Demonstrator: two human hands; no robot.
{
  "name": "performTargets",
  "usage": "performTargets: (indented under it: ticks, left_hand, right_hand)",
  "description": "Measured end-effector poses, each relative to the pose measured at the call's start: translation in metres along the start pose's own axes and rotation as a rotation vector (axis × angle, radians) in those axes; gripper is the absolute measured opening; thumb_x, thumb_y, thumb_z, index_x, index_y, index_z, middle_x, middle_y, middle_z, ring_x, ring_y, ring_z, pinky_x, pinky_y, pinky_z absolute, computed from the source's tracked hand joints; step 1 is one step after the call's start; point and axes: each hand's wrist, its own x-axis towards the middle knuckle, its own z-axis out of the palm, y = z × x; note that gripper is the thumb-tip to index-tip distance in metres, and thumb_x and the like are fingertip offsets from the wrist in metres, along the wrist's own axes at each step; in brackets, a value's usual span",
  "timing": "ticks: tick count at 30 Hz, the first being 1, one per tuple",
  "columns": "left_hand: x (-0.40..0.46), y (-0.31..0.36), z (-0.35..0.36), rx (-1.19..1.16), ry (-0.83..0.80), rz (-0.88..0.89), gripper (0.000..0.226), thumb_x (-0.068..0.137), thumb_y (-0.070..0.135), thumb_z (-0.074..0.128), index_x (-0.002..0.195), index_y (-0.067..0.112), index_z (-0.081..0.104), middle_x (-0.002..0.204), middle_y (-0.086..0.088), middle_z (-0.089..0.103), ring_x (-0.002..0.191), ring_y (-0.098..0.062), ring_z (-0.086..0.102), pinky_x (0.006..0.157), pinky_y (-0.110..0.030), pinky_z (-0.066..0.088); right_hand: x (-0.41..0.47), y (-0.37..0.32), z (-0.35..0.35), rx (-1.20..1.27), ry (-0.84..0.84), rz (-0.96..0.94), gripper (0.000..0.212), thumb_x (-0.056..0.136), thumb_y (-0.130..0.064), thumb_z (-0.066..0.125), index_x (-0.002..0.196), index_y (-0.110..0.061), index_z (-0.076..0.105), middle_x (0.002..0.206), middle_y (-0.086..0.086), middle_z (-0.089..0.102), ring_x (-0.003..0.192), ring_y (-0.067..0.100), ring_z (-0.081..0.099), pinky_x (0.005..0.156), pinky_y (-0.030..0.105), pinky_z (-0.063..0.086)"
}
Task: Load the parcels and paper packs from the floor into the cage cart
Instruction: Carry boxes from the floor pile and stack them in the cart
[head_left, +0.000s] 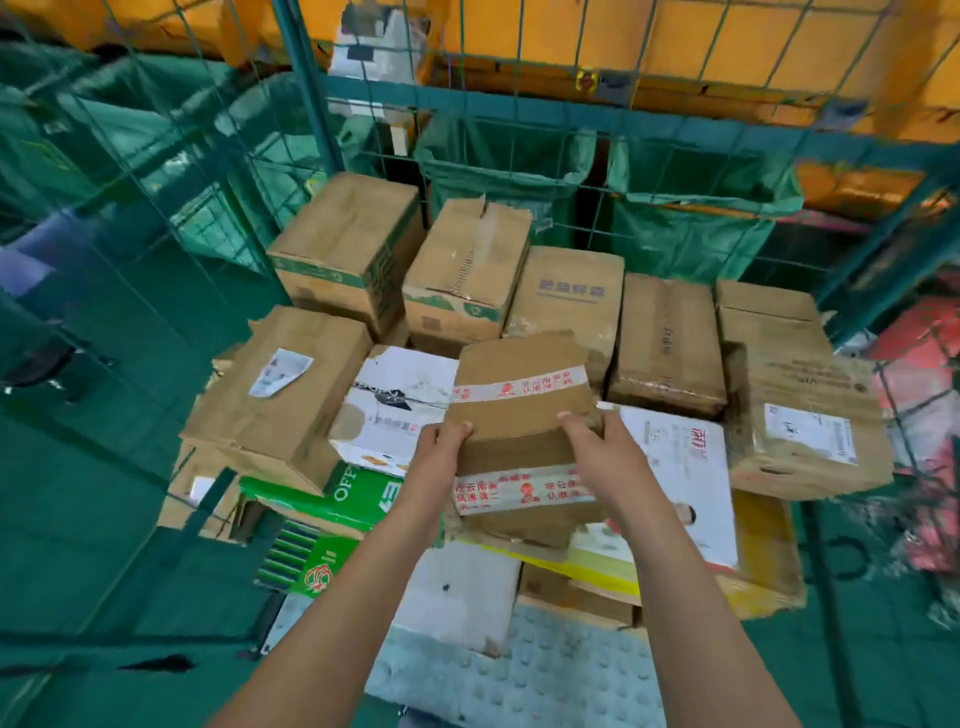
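I hold a brown cardboard parcel (522, 410) with red-printed white tape between both hands, over the pile inside the green wire cage cart (306, 104). My left hand (441, 452) grips its left edge and my right hand (592, 447) grips its right edge. Under it lie a white printed box (395, 400) and a flat white pack (680, 467). Several brown parcels, such as the tall one (348, 239) at the back left, fill the cart. Green paper packs (358, 493) sit at the front left.
The cart's mesh walls rise at the left, back and right. Green sacks (696, 228) hang behind the back mesh, under yellow panels (727, 47). A studded grey cart floor (545, 670) shows at the front. Red items (930, 364) lie outside the right wall.
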Motion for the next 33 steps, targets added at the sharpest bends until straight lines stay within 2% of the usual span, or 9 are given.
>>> performTargets:
  ticks: [2, 9, 12, 17, 20, 25, 28, 31, 33]
  left_hand:
    - [0.015, 0.008, -0.013, 0.008, -0.010, 0.007, 0.030, 0.098, 0.047, 0.057, 0.120, 0.026, 0.054, 0.117, -0.006, 0.067, 0.106, -0.024, 0.067, 0.090, -0.045, 0.057]
    - [0.063, 0.038, -0.065, 0.030, -0.033, 0.039, 0.026, 0.099, 0.043, 0.055, 0.120, 0.028, 0.057, 0.117, -0.002, 0.065, 0.109, -0.023, 0.063, 0.097, -0.046, 0.052]
    - [0.076, 0.045, -0.082, 0.060, -0.028, 0.065, 0.027, 0.098, 0.043, 0.056, 0.120, 0.027, 0.057, 0.119, -0.004, 0.064, 0.109, -0.023, 0.062, 0.091, -0.044, 0.051]
    - [0.087, 0.049, -0.104, 0.053, -0.021, 0.075, 0.028, 0.099, 0.041, 0.056, 0.124, 0.028, 0.058, 0.119, -0.002, 0.065, 0.109, -0.023, 0.062, 0.083, -0.041, 0.051]
    - [0.091, 0.049, -0.113, 0.043, -0.028, 0.069, 0.024, 0.099, 0.040, 0.056, 0.121, 0.030, 0.060, 0.118, -0.002, 0.066, 0.110, -0.025, 0.064, 0.088, -0.044, 0.054]
    - [0.097, 0.055, -0.134, 0.055, 0.014, 0.073, 0.034, 0.090, 0.050, 0.061, 0.118, 0.031, 0.065, 0.118, -0.001, 0.071, 0.110, -0.026, 0.066, 0.099, -0.052, 0.053]
    - [0.098, 0.054, -0.146, 0.020, 0.047, 0.062, 0.029, 0.097, 0.040, 0.060, 0.124, 0.027, 0.059, 0.115, -0.005, 0.069, 0.103, -0.027, 0.068, 0.082, -0.043, 0.057]
    - [0.096, 0.043, -0.153, -0.001, 0.096, 0.037, 0.027, 0.101, 0.033, 0.060, 0.122, 0.020, 0.050, 0.116, -0.011, 0.063, 0.098, -0.024, 0.063, 0.070, -0.035, 0.049]
    - [0.093, 0.032, -0.152, -0.035, 0.086, 0.010, 0.029, 0.100, 0.031, 0.062, 0.122, 0.017, 0.049, 0.117, -0.011, 0.064, 0.099, -0.022, 0.064, 0.071, -0.034, 0.050]
  right_hand:
    - [0.007, -0.009, 0.014, 0.023, 0.006, 0.007, 0.076, 0.078, -0.075, 0.050, 0.143, -0.035, 0.045, 0.135, -0.003, 0.058, 0.118, 0.027, 0.060, 0.103, 0.050, 0.050]
    - [0.033, -0.042, 0.066, -0.014, 0.024, 0.003, 0.020, 0.099, -0.044, 0.056, 0.114, -0.032, 0.050, 0.112, -0.003, 0.060, 0.105, 0.024, 0.060, 0.090, 0.039, 0.049]
    - [0.039, -0.049, 0.082, -0.069, -0.013, 0.027, 0.028, 0.097, -0.046, 0.056, 0.118, -0.030, 0.045, 0.106, -0.006, 0.058, 0.107, 0.026, 0.059, 0.095, 0.040, 0.049]
    - [0.042, -0.062, 0.105, -0.049, -0.026, 0.054, 0.052, 0.094, -0.046, 0.057, 0.141, -0.025, 0.049, 0.130, -0.001, 0.063, 0.111, 0.023, 0.060, 0.099, 0.041, 0.049]
    - [0.044, -0.067, 0.112, -0.063, -0.049, 0.050, 0.049, 0.096, -0.044, 0.058, 0.139, -0.022, 0.049, 0.126, -0.002, 0.062, 0.102, 0.018, 0.058, 0.090, 0.036, 0.047]
    - [0.052, -0.075, 0.129, -0.058, -0.110, 0.052, 0.052, 0.088, -0.047, 0.062, 0.133, -0.022, 0.054, 0.121, -0.002, 0.067, 0.104, 0.019, 0.064, 0.094, 0.044, 0.053]
    - [0.055, -0.084, 0.142, -0.098, -0.138, 0.020, 0.046, 0.091, -0.047, 0.058, 0.131, -0.023, 0.055, 0.121, -0.002, 0.067, 0.103, 0.018, 0.064, 0.092, 0.042, 0.054]
    - [0.059, -0.101, 0.144, -0.187, -0.140, -0.075, 0.031, 0.098, -0.038, 0.054, 0.127, -0.027, 0.053, 0.115, -0.005, 0.063, 0.090, 0.009, 0.059, 0.071, 0.031, 0.048]
    - [0.070, -0.118, 0.138, -0.295, -0.158, -0.183, 0.036, 0.100, -0.035, 0.051, 0.134, -0.027, 0.055, 0.117, -0.003, 0.061, 0.089, 0.010, 0.058, 0.066, 0.028, 0.044]
